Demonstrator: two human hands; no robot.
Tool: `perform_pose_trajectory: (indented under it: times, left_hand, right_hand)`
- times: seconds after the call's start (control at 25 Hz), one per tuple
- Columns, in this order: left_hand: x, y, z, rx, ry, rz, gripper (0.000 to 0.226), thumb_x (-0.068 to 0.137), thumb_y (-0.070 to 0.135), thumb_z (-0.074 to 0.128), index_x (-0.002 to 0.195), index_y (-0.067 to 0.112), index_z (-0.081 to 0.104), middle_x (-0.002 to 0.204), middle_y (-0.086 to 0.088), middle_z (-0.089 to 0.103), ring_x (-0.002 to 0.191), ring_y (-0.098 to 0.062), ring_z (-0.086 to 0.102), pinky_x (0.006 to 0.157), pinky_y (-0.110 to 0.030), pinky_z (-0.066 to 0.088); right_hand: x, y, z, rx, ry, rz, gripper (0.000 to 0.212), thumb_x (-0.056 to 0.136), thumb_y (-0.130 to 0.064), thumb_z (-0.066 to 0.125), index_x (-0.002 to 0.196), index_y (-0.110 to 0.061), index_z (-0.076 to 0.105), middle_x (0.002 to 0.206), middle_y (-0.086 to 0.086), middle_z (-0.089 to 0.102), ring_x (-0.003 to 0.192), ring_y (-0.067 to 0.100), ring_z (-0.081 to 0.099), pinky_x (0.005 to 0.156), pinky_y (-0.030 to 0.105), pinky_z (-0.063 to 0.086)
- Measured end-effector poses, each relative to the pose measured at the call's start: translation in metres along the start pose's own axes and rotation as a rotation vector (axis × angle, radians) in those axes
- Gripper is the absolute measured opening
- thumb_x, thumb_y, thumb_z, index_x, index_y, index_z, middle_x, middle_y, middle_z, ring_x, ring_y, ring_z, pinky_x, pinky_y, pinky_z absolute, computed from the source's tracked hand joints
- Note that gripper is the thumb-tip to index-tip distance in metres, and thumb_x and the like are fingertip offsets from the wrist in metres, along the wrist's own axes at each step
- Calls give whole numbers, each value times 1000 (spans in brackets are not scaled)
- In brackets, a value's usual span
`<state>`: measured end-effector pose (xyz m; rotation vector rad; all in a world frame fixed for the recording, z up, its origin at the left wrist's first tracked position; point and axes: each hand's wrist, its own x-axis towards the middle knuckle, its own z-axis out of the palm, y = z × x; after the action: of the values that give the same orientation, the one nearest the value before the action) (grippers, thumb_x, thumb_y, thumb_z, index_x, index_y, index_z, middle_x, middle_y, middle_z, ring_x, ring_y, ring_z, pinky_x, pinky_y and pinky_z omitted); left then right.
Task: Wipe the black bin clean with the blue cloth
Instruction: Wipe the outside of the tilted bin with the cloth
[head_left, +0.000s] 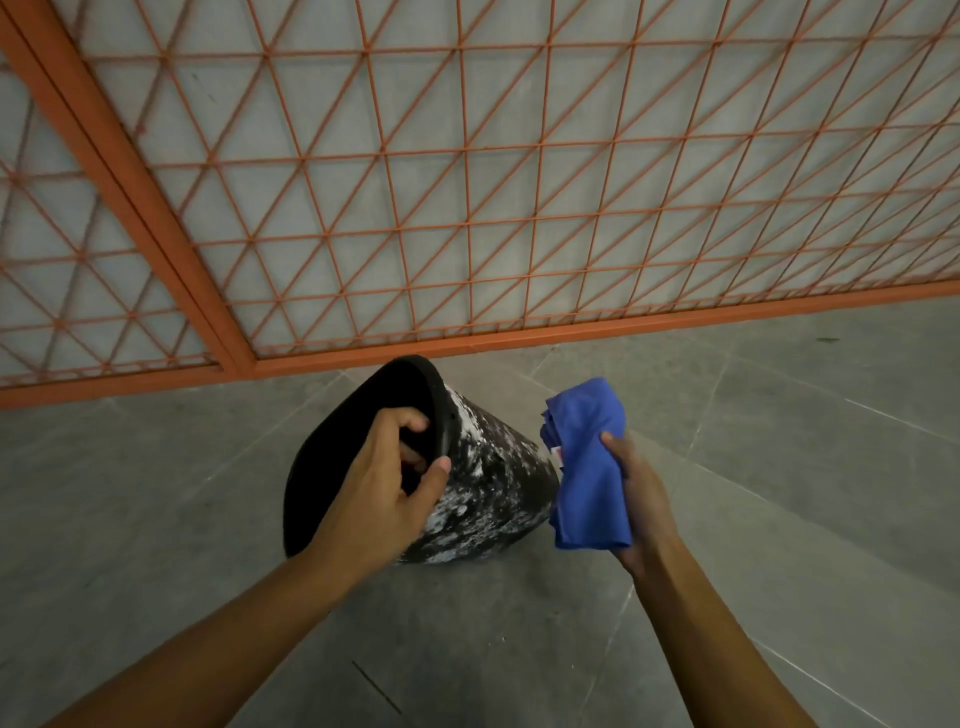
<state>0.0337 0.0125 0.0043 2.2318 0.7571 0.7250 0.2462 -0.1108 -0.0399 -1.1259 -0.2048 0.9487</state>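
Black bin (483, 483) tipped over on the grey floor (779, 441), open mouth turned to the left and up, bottom end pointing right. Lots of white splotches on its outside wall. Dark inside.

Left hand (387, 483) on the rim of the bin. Fingers (410, 418) curled over the edge and down into the mouth, thumb pressed on the outside wall. So, clenched round the rim, gripping it tight.

Right hand (641, 499) up just beside the bottom end of the bin, to the right of it. Blue cloth (587, 467) bunched up in this hand, thumb on top, the other fingers wrapped round the back and hidden. Cloth hanging down in folds, very close to the bin's bottom end. Touching it or not? Cannot tell. A tiny red and white tag peeking out at the cloth's left edge.

Behind the bin, an orange wire fence (467, 182) with a criss-cross pattern, thick orange bar along the ground, pale wall behind it. Thin lines between the floor tiles. A short dark line on the floor (376, 687) near the bottom, between the two arms.
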Motion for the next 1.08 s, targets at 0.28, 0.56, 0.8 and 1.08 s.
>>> perform_pose_trajectory:
  times: [0.28, 0.56, 0.8, 1.08]
  left_hand:
    - [12, 2, 9, 100, -10, 168, 60, 89, 53, 42, 144, 31, 31, 151, 17, 12, 134, 8, 17, 104, -2, 17]
    - [36, -6, 10, 5, -136, 247, 62, 93, 44, 47, 148, 28, 23, 161, 23, 8, 150, -5, 4, 122, -42, 15]
    - [41, -13, 2, 26, -148, 233, 69, 93, 40, 46, 152, 12, 24, 163, 6, 16, 151, -11, 8, 121, -30, 13]
    - [52, -16, 1, -11, -105, 187, 67, 91, 39, 46, 151, 17, 25, 161, 8, 19, 150, -5, 9, 117, -13, 10]
  right_hand:
    - [-23, 14, 58, -706, -139, -544, 43, 91, -20, 46, 126, -43, 38, 137, -17, 43, 124, -3, 40, 107, 20, 32]
    - [-25, 38, 72, -879, -160, -699, 42, 94, -48, 31, 136, -47, 27, 148, -13, 30, 133, 2, 18, 112, 17, 14]
    - [-24, 57, 72, -649, -61, -609, 42, 93, -18, 42, 134, -20, 36, 140, -15, 37, 132, 1, 33, 108, 12, 27]
    - [-16, 52, 91, -618, -54, -628, 60, 92, -4, 43, 135, -43, 27, 143, -6, 39, 136, 10, 32, 112, 28, 28]
